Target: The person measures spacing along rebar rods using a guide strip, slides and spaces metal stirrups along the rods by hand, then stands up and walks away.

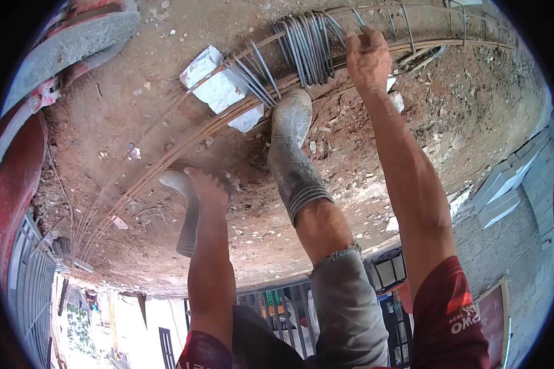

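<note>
My right hand (368, 58) is closed on a bent steel stirrup (355, 13) at the top, beside the long rebar rods (228, 114). A dense bunch of grey stirrups (306, 49) hangs around the rods just left of that hand. Several more stirrups (252, 80) sit further left, over white blocks (218, 89). Lower left, my left hand (209, 189) hangs in front of one rubber boot (188, 227), fingers loosely apart and holding nothing I can see. The other muddy boot (292, 132) stands with its toe against the rods.
Spaced stirrups (406, 24) continue along the rods to the right. Brown soil (351, 166) with rubble lies underfoot. A red and grey metal object (74, 43) stands at upper left. Grey blocks (505, 184) are stacked at right, and a metal gate (31, 277) is at lower left.
</note>
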